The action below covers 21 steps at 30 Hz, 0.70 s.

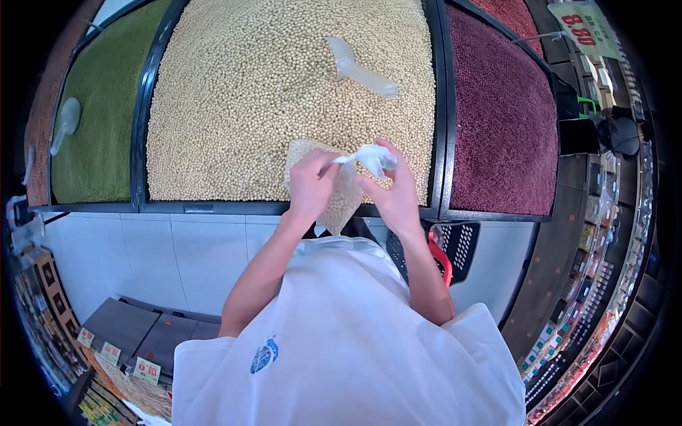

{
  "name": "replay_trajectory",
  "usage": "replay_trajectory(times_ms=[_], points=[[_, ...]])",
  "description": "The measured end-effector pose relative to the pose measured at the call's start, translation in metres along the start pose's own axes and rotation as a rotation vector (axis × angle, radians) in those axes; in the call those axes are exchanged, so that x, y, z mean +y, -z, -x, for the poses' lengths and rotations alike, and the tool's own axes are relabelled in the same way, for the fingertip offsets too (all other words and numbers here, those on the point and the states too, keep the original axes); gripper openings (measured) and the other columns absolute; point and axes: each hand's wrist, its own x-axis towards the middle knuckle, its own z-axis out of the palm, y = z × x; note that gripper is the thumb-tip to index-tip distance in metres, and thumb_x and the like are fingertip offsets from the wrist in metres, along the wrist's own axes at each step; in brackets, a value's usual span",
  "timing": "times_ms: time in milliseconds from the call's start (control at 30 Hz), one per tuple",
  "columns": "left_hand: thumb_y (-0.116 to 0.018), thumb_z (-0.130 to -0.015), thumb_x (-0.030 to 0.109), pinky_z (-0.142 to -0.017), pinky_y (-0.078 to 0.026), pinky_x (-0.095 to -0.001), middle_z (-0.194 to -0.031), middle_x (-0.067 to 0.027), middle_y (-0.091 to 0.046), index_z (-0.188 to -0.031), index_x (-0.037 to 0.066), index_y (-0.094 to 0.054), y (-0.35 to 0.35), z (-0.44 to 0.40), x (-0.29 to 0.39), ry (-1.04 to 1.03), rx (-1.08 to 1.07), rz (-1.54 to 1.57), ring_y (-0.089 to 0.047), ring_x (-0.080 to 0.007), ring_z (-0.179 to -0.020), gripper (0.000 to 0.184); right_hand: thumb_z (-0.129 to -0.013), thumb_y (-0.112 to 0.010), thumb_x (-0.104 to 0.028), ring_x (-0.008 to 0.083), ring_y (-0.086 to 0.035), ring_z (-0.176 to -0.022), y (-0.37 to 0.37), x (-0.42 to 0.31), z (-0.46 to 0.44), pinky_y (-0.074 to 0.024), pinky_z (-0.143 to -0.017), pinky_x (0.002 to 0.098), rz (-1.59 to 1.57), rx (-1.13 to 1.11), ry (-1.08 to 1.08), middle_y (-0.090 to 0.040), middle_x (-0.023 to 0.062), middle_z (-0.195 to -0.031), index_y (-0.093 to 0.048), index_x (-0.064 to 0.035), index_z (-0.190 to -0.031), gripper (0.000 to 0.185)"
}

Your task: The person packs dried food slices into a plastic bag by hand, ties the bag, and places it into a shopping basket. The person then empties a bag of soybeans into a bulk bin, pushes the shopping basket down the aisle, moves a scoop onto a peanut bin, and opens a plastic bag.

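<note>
Hanging between the two hands in the head view, the clear bag [341,204] is holding pale beans and showing in front of the front rim [245,208] of the bean bin [419,85]. Its white neck [372,159] is standing gathered and crumpled above the filled part, so the likeliest trouble is seeming to be a slip there: if the left pinch were loosening before the plastic was secured, the mouth could be opening and beans could be spilling. Some could be dropping back into the bin, others past the rim toward the floor [153,259] or the basket [462,248] standing below. Thin film could also be tearing, since the beans' weight is probably pulling on a narrow twist.

As for the fingers, the left hand [309,188] is pinching the bag just below the white part, its thumb and forefinger appearing closed together on the plastic. The right hand [399,199] is curling around the loose white end, thumb and forefinger standing partly apart with plastic showing between them; whether they are gripping it firmly or merely touching it, I am not able to tell.
</note>
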Motion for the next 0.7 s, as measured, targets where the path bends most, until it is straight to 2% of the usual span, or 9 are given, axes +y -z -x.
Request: replay_trajectory(times_ms=[33, 167, 300, 400, 433, 533, 567, 633, 700], points=[[-0.064, -0.080, -0.002, -0.056, -0.043, -0.0292, -0.073, -0.0083, -0.059, -0.089, 0.000, -0.065, -0.005, -0.003, -0.003, 0.040, 0.017, 0.073, -0.057, -0.0169, -0.064, 0.010, -0.078, -0.070, -0.007, 0.0180, -0.062, -0.090, -0.001, 0.012, 0.004, -0.0490, -0.080, 0.0336, 0.048, -0.066, -0.059, -0.065, 0.0109, -0.103, -0.059, -0.0021, -0.117, 0.040], [-0.062, -0.083, -0.002, -0.057, -0.040, -0.0236, -0.069, -0.0007, -0.055, -0.087, 0.000, -0.062, -0.006, -0.002, 0.009, 0.238, 0.010, 0.271, -0.049, -0.0054, -0.065, 0.005, -0.082, -0.067, -0.006, 0.0171, -0.063, -0.083, -0.017, 0.031, 0.013, -0.0500, -0.075, 0.0307, 0.013, -0.069, -0.080, -0.066, 0.0117, -0.095, -0.065, 0.0010, -0.097, 0.017], [-0.061, -0.087, 0.001, -0.058, -0.037, -0.0212, -0.070, 0.0046, -0.051, -0.083, 0.001, -0.056, -0.003, 0.016, 0.040, 0.286, -0.027, 0.392, -0.044, -0.0028, -0.065, 0.007, -0.084, -0.062, -0.004, 0.0170, -0.064, -0.080, 0.000, 0.013, -0.003, -0.0509, -0.073, 0.0300, -0.163, -0.117, -0.222, -0.068, 0.0116, -0.094, -0.064, 0.0027, -0.097, 0.015], [-0.062, -0.086, 0.001, -0.058, -0.037, -0.0209, -0.071, 0.0037, -0.053, -0.083, 0.001, -0.057, -0.015, 0.015, 0.026, 0.262, 0.022, 0.431, -0.044, -0.0029, -0.065, 0.006, -0.083, -0.061, -0.003, 0.0166, -0.063, -0.078, -0.004, 0.019, -0.007, -0.0509, -0.072, 0.0297, -0.119, -0.165, -0.065, -0.067, 0.0100, -0.090, -0.064, 0.0024, -0.098, 0.016], [-0.062, -0.085, 0.000, -0.060, -0.038, -0.0204, -0.073, 0.0027, -0.055, -0.084, 0.002, -0.057, -0.012, 0.011, 0.020, 0.283, 0.001, 0.363, -0.046, -0.0028, -0.066, 0.006, -0.082, -0.060, -0.003, 0.0193, -0.064, -0.078, -0.007, 0.021, -0.007, -0.0507, -0.071, 0.0306, -0.134, -0.194, -0.032, -0.066, 0.0113, -0.086, -0.063, 0.0022, -0.099, 0.018], [-0.064, -0.081, -0.001, -0.062, -0.040, -0.0204, -0.076, 0.0015, -0.059, -0.091, 0.001, -0.062, -0.006, 0.005, 0.011, 0.330, -0.057, 0.408, -0.050, -0.0038, -0.068, 0.010, -0.079, -0.064, -0.002, 0.0180, -0.062, -0.082, -0.015, 0.035, -0.013, -0.0495, -0.074, 0.0318, 0.063, -0.292, -0.180, -0.062, 0.0084, -0.081, -0.062, 0.0029, -0.096, 0.018], [-0.064, -0.080, -0.002, -0.062, -0.041, -0.0205, -0.076, 0.0014, -0.060, -0.092, 0.001, -0.063, -0.002, 0.004, 0.007, 0.272, -0.060, 0.378, -0.051, -0.0042, -0.068, 0.013, -0.078, -0.062, -0.001, 0.0195, -0.062, -0.082, -0.015, 0.037, -0.015, -0.0484, -0.073, 0.0323, 0.145, -0.209, -0.057, -0.063, 0.0108, -0.082, -0.064, 0.0026, -0.094, 0.017], [-0.064, -0.078, -0.004, -0.063, -0.041, -0.0205, -0.077, 0.0012, -0.061, -0.096, 0.001, -0.065, -0.003, 0.000, 0.001, 0.143, -0.081, 0.345, -0.051, -0.0048, -0.068, 0.019, -0.078, -0.061, 0.000, 0.0206, -0.063, -0.081, -0.007, 0.034, -0.019, -0.0485, -0.073, 0.0317, 0.075, -0.097, -0.015, -0.064, 0.0110, -0.083, -0.065, 0.0020, -0.095, 0.017], [-0.063, -0.075, -0.005, -0.061, -0.043, -0.0229, -0.076, -0.0001, -0.062, -0.099, 0.001, -0.068, -0.003, -0.004, 0.001, 0.282, -0.154, 0.281, -0.053, -0.0068, -0.067, 0.026, -0.079, -0.059, 0.001, 0.0214, -0.063, -0.081, 0.001, 0.035, -0.021, -0.0484, -0.074, 0.0312, -0.037, -0.032, -0.040, -0.063, 0.0113, -0.084, -0.067, 0.0011, -0.096, 0.019]])
